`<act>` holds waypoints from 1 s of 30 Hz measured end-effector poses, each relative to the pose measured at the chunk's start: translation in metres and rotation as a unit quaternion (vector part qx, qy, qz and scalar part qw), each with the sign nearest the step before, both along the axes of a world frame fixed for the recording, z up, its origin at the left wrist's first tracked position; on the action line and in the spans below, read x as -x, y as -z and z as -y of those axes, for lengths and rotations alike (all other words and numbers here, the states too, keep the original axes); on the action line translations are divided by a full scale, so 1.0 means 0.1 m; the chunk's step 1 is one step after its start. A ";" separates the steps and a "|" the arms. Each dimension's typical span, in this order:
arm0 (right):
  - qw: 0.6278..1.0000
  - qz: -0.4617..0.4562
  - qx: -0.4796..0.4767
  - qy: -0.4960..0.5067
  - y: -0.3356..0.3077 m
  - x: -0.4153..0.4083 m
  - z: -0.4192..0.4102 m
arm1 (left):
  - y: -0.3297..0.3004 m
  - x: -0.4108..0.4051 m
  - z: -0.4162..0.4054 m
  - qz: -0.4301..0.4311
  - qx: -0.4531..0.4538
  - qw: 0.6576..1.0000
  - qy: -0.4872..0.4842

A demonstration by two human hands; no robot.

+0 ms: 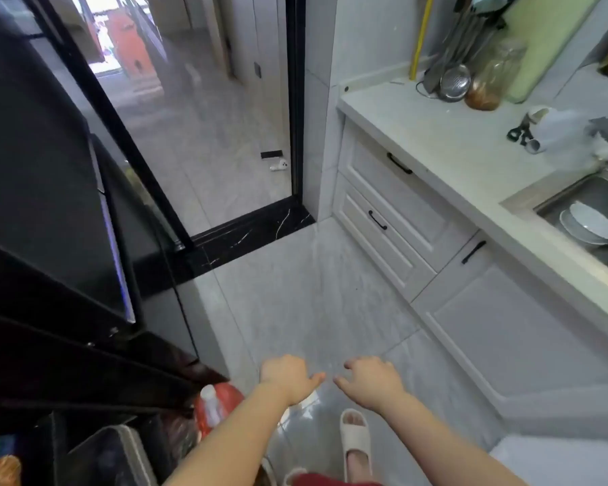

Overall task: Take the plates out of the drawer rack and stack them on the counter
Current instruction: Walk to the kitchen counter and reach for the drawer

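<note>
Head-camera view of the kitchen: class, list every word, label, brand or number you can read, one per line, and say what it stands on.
No text can be read anywhere in this view.
The red plastic bottle with a white cap on the floor shows no legible label; it is blurred.
The clear glass jar on the pale stone counter shows no readable label.
The white drawer fronts with black handles carry no markings.

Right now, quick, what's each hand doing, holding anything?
Left hand: open, fingers loosely curled, holding nothing, out over the floor.
Right hand: open, fingers loosely curled, holding nothing.
</note>
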State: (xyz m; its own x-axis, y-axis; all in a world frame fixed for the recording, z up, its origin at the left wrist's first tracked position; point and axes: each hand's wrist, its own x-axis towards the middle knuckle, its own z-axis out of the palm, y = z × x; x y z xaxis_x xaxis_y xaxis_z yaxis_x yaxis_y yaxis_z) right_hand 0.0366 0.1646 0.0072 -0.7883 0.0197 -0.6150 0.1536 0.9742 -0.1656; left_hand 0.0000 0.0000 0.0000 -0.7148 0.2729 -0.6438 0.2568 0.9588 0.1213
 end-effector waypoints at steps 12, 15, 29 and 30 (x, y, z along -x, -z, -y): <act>0.995 0.005 -0.001 -0.098 0.07 0.80 -0.75 | -0.02 0.50 -0.63 0.004 0.024 0.993 -0.119; 0.993 0.004 0.006 -0.115 0.09 0.98 -0.84 | -0.05 0.56 -0.69 0.006 0.024 0.988 -0.155; 0.983 -0.014 0.007 -0.186 0.10 1.61 -0.68 | -0.15 0.97 -0.55 0.010 0.052 0.978 -0.200; 0.983 -0.015 0.005 -0.185 0.10 1.66 -0.64 | -0.16 1.03 -0.52 0.009 0.050 0.979 -0.199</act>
State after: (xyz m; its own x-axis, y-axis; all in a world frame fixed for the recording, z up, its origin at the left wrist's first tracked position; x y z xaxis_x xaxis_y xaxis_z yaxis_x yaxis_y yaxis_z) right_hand -0.1292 0.2286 -0.0024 -0.7582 -0.2780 -0.5898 -0.2165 0.9606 -0.1744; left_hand -0.1029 0.0524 0.0157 -0.7403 -0.0888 -0.6664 -0.1400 0.9899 0.0236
